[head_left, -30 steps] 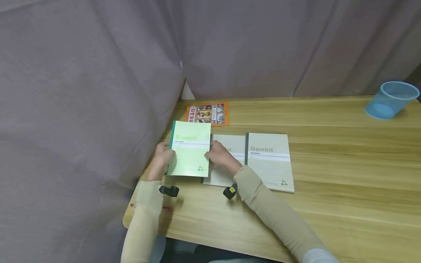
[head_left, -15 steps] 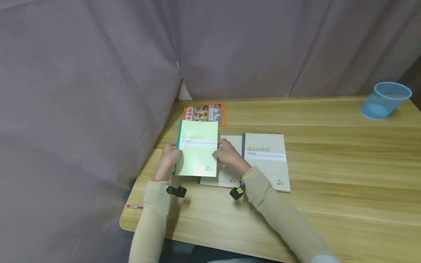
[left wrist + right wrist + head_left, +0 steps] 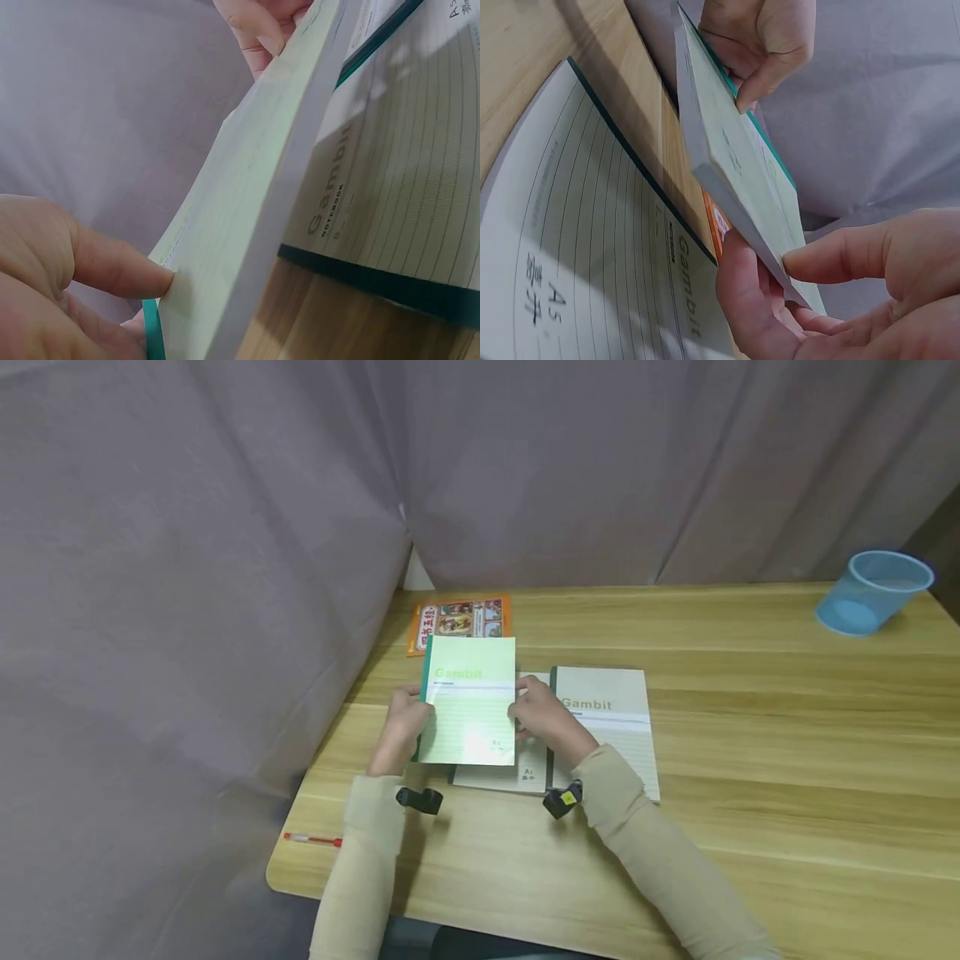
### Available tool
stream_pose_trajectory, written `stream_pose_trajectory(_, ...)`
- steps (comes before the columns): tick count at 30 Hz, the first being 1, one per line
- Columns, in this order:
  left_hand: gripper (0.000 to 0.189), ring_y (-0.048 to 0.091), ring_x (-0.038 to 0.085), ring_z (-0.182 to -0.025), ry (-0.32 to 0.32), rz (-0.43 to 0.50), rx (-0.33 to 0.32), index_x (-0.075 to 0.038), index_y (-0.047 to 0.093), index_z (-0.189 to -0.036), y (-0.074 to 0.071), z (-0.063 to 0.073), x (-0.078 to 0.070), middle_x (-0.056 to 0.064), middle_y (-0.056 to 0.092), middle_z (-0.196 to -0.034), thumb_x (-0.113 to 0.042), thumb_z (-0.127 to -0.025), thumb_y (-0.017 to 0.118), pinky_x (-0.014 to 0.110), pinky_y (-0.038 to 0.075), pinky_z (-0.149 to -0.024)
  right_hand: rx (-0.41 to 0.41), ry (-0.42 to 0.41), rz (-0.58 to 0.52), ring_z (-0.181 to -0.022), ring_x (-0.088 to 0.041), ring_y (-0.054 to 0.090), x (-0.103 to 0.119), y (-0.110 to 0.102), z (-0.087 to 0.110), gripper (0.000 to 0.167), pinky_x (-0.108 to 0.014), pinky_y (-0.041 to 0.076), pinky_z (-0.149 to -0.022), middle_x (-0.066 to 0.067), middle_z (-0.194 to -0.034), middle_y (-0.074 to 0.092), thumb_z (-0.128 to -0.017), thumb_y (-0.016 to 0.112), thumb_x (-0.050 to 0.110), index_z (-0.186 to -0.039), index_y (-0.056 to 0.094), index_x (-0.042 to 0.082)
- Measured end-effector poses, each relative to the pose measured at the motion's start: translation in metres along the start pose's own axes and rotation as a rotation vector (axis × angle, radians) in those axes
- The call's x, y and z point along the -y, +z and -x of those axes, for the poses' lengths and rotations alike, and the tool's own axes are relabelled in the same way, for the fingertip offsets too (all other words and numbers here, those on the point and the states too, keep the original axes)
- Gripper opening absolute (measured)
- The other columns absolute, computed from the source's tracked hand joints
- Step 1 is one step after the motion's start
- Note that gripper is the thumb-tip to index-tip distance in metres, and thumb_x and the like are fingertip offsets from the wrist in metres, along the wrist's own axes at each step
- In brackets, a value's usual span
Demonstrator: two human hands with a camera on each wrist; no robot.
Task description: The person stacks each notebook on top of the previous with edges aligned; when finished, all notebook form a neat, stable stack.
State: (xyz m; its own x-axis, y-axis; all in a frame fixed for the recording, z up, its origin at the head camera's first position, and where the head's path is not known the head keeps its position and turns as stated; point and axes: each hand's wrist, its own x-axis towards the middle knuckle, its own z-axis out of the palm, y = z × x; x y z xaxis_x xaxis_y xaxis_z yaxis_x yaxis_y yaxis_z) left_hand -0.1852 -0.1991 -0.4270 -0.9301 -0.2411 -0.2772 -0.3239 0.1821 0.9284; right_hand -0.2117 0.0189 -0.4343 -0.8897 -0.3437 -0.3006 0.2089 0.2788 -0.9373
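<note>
The green notebook [image 3: 470,700] is held clear of the table [image 3: 750,793] by both hands. The left hand [image 3: 405,727] grips its spine edge, thumb on the cover and fingers curled underneath. The right hand [image 3: 543,720] pinches the opposite long edge between thumb and fingers. The wrist views confirm both grips: each thumb [image 3: 120,266] lies flat on the cover, and the book hangs tilted above the grey notebooks.

Change over the last second: the green notebook has travelled to the person's right. One second ago it covered only the left margin of the left grey notebook [image 3: 517,768]. Now it covers most of that notebook, and only the lower strip and right edge remain visible. Both hands have moved with it, and neither grip has altered.

The second grey notebook [image 3: 611,727] lies flat just beside the first, touching or slightly overlapping it, with its cover fully exposed. It has not moved relative to its neighbour.

Judgement: the work in hand appears to be stacking, and the green notebook is nearly aligned over the left grey one. It is not yet lowered; the wrist views show a gap between the two.

Also present:
- an orange picture book [image 3: 459,620] behind the green notebook
- a red pen [image 3: 311,840] near the front left edge
- a blue cup [image 3: 872,591] tipped at the far right
- a grey curtain [image 3: 225,527] behind
</note>
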Motion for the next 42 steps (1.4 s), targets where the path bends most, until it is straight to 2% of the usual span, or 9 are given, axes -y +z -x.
stream_pose_trajectory(6, 0.064, 0.044, 0.039, -0.121, -0.012, -0.018, 0.02, 0.009, 0.034, -0.145, 0.007, 0.003, 0.0, 0.026, 0.045, -0.135, 0.012, -0.083, 0.048, 0.052, 0.038, -0.105, -0.002, -0.006, 0.017, -0.082, -0.025, 0.061, -0.001, -0.01, 0.009, 0.063, -0.045, 0.059, -0.078, -0.021, -0.107, 0.059, -0.088, 0.05, -0.006, -0.148, 0.03, -0.007)
stream_pose_trajectory(13, 0.061, 0.044, 0.036, -0.117, -0.009, -0.008, 0.033, 0.009, 0.038, -0.143, 0.016, 0.006, -0.002, 0.025, 0.045, -0.134, 0.013, -0.083, 0.048, 0.05, 0.039, -0.103, -0.018, -0.031, 0.018, -0.074, -0.025, 0.063, -0.004, -0.02, 0.014, 0.059, -0.044, 0.06, -0.073, -0.022, -0.099, 0.061, -0.087, 0.049, -0.008, -0.144, 0.034, -0.011)
stream_pose_trajectory(16, 0.06, 0.047, 0.033, -0.109, 0.005, 0.01, 0.036, 0.01, 0.038, -0.142, 0.02, 0.007, -0.004, 0.025, 0.047, -0.133, 0.013, -0.084, 0.048, 0.043, 0.044, -0.095, -0.028, -0.038, 0.035, -0.075, -0.024, 0.063, -0.004, -0.026, 0.016, 0.059, -0.04, 0.06, -0.071, -0.021, -0.099, 0.061, -0.087, 0.049, -0.007, -0.144, 0.035, -0.01)
stream_pose_trajectory(19, 0.061, 0.05, 0.027, -0.094, 0.023, 0.029, 0.043, 0.011, 0.039, -0.142, 0.024, 0.008, -0.005, 0.026, 0.05, -0.129, 0.014, -0.082, 0.048, 0.033, 0.047, -0.076, -0.032, -0.041, 0.047, -0.073, -0.023, 0.062, -0.004, -0.031, 0.019, 0.06, -0.036, 0.059, -0.067, -0.02, -0.098, 0.061, -0.088, 0.05, -0.005, -0.146, 0.033, -0.01)
stream_pose_trajectory(21, 0.062, 0.049, 0.024, -0.083, 0.029, 0.048, 0.053, 0.011, 0.039, -0.141, 0.027, 0.01, -0.005, 0.026, 0.051, -0.126, 0.015, -0.079, 0.047, 0.028, 0.044, -0.064, -0.031, -0.039, 0.054, -0.07, -0.022, 0.061, -0.004, -0.034, 0.021, 0.063, -0.036, 0.059, -0.067, -0.019, -0.097, 0.061, -0.088, 0.05, -0.005, -0.147, 0.03, -0.01)
stream_pose_trajectory(25, 0.063, 0.047, 0.021, -0.077, 0.026, 0.085, 0.066, 0.01, 0.039, -0.14, 0.032, 0.013, -0.004, 0.026, 0.053, -0.121, 0.014, -0.078, 0.047, 0.025, 0.041, -0.057, -0.029, -0.04, 0.064, -0.073, -0.023, 0.06, -0.006, -0.04, 0.027, 0.066, -0.042, 0.059, -0.073, -0.018, -0.097, 0.059, -0.089, 0.05, -0.005, -0.15, 0.026, -0.011)
stream_pose_trajectory(30, 0.061, 0.05, 0.024, -0.079, 0.036, 0.066, 0.096, 0.009, 0.038, -0.141, 0.042, 0.014, -0.006, 0.026, 0.055, -0.121, 0.011, -0.081, 0.05, 0.028, 0.042, -0.061, -0.043, -0.056, 0.055, -0.079, -0.024, 0.062, -0.01, -0.05, 0.033, 0.064, -0.044, 0.059, -0.074, -0.019, -0.097, 0.059, -0.089, 0.049, -0.007, -0.149, 0.027, -0.012)
stream_pose_trajectory(37, 0.053, 0.053, 0.031, -0.105, 0.057, 0.015, 0.107, 0.007, 0.041, -0.141, 0.057, 0.012, -0.012, 0.022, 0.056, -0.122, 0.004, -0.089, 0.054, 0.043, 0.043, -0.087, -0.077, -0.061, 0.066, -0.08, -0.025, 0.062, -0.013, -0.065, 0.043, 0.063, -0.042, 0.06, -0.072, -0.02, -0.1, 0.059, -0.09, 0.05, -0.005, -0.148, 0.028, -0.013)
stream_pose_trajectory(42, 0.047, 0.057, 0.03, -0.1, 0.085, -0.011, 0.13, 0.008, 0.045, -0.135, 0.071, 0.009, -0.014, 0.019, 0.059, -0.112, 0.006, -0.089, 0.057, 0.037, 0.047, -0.081, -0.092, -0.04, 0.102, -0.081, -0.025, 0.062, -0.017, -0.076, 0.052, 0.063, -0.042, 0.059, -0.073, -0.02, -0.101, 0.058, -0.092, 0.05, -0.002, -0.15, 0.027, -0.012)
